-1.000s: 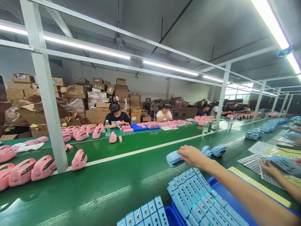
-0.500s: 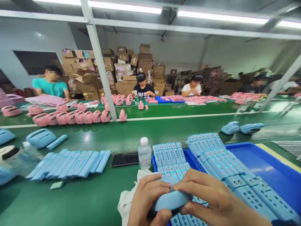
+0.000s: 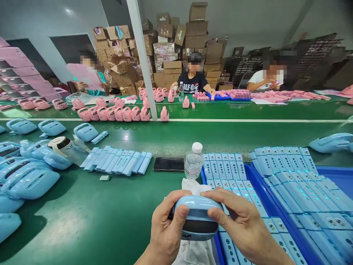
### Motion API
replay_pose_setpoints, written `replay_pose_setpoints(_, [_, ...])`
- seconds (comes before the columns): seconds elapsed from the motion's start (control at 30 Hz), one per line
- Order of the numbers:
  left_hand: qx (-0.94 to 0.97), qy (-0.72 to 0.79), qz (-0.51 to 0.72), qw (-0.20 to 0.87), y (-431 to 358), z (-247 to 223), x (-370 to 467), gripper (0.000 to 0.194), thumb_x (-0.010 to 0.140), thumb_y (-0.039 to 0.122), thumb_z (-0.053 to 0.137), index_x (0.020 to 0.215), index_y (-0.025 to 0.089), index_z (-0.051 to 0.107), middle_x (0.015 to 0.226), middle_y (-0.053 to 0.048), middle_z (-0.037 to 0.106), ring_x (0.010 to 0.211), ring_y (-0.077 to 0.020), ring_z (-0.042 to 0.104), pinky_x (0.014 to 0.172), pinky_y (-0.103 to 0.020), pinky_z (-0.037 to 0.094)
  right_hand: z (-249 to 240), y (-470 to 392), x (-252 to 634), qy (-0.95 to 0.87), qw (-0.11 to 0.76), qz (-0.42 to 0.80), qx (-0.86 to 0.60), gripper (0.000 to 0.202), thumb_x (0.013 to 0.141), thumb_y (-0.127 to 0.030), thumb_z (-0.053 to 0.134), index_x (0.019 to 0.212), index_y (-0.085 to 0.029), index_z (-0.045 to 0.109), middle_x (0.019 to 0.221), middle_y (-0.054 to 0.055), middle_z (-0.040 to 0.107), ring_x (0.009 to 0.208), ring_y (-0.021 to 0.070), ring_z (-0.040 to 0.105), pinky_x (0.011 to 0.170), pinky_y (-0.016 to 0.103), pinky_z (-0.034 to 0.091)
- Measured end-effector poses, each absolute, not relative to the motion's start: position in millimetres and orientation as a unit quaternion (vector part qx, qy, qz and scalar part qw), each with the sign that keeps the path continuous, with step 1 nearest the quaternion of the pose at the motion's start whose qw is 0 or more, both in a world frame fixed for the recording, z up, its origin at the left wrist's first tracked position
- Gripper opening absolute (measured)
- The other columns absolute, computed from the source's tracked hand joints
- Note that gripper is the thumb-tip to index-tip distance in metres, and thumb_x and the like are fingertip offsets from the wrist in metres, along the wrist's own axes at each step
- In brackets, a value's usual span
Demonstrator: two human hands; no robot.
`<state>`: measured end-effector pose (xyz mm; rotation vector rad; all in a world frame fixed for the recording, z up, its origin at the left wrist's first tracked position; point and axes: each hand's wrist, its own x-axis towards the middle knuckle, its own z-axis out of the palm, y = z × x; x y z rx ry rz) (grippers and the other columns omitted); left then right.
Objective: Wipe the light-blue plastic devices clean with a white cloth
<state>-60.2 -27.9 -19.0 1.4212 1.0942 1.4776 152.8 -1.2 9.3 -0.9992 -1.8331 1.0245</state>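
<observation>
Here both hands, left hand and right hand, clasp blue shell, thumbs atop.

You had bare green counter open to your left; ahead, a water bottle and phone stood in the way, while the blue tray crowded your right.

left hand: low centre, fingers curled, thumb up front | right hand: beside it, fingers curled, thumb forward
</observation>
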Motion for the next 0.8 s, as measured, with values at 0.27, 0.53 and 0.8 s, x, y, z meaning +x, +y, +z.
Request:
replay_pose_setpoints(0.27, [0.501,0.307,0.417,0.694,-32.8,-25.5,-80.4,0.090,0.080,0.053,0.087,0.154,0.035,0.038,0.136,-0.009,0.066,0.116,-0.0292,0.067,0.097,-0.040,0.056,2.5,2.1,139.5,-0.618,0.421,0.491,-0.447,0.030,0.103,-0.054,0.066,0.123,-0.034,0.077,0.118,0.001,0.077,0.104,0.0190,0.073,0.084,0.023,0.063])
replay_pose_setpoints(0.53, [0.480,0.397,0.539,0.567,-51.5,-50.3,-101.1,0.084,0.075,0.033,0.090,0.146,0.030,0.045,0.135,-0.008,0.067,0.117,-0.0245,0.069,0.097,-0.030,0.058,-17.5,4.8,153.6,-0.571,0.435,0.412,-0.561,0.048,0.093,-0.069,0.067,0.130,-0.038,0.068,0.128,0.006,0.072,0.121,0.0282,0.068,0.100,0.038,0.064])
replay_pose_setpoints(0.8, [0.471,0.391,0.562,0.556,-52.1,-45.2,-91.6,0.081,0.073,0.029,0.089,0.143,0.031,0.048,0.133,-0.007,0.066,0.110,-0.0243,0.069,0.091,-0.030,0.060,-38.3,-24.8,119.7,-0.528,0.347,0.641,-0.435,0.097,0.080,-0.066,0.087,0.157,-0.046,0.032,0.162,0.003,0.050,0.148,0.0296,0.048,0.122,0.046,0.044])
